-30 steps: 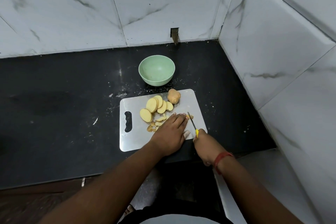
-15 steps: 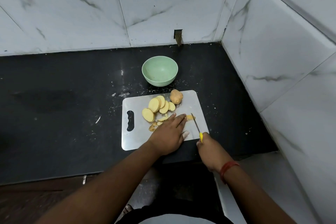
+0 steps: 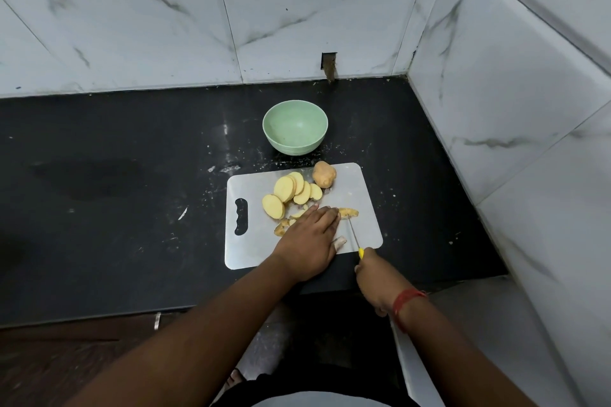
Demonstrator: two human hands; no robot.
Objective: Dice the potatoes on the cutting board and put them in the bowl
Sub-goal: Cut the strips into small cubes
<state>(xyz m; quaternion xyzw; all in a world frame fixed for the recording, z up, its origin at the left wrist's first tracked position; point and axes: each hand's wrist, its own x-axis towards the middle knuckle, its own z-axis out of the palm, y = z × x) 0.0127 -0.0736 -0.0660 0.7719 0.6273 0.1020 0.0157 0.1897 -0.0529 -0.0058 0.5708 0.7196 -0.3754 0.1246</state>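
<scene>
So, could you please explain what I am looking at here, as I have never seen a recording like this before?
There is no machine here: a person wears a wide-angle camera on the head, so the picture looks forward and down along both arms. That is the only view.

On a black counter in a corner of marble-patterned tiles lies a pale cutting board. On it are round potato slices, a potato piece with its skin on at the far edge, and a few small cut bits. Beyond the board stands a green bowl, with nothing in it yet.

The left hand lies flat, fingers straight, pressing potato pieces onto the board. The right hand has its grip around the yellow handle of a small knife, whose blade points toward the bits by the left fingertips.
</scene>
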